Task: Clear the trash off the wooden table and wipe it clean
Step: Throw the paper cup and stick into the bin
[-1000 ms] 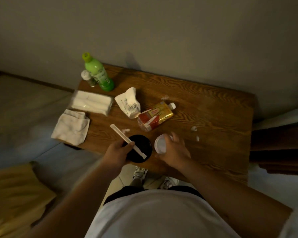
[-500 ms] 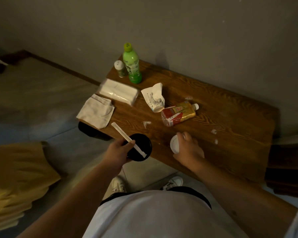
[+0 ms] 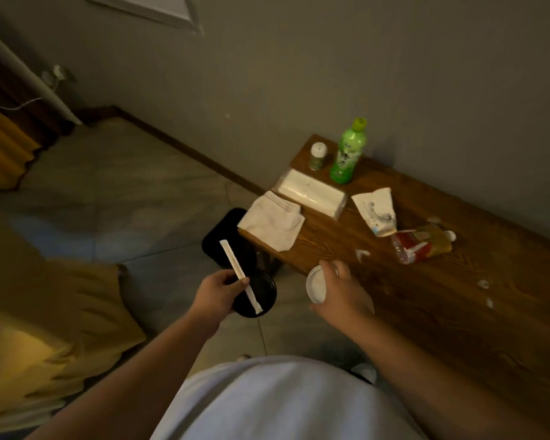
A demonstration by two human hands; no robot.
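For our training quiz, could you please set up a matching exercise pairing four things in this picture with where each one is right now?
Things:
1. green bottle
2. white lid
3. black bowl
4. folded cloth

Places:
A. held in the left hand, off the table
B. overhanging the table's left end
C. upright at the back corner by the wall
D. held in the right hand

Pairs: 1-C, 2-D, 3-A, 4-B
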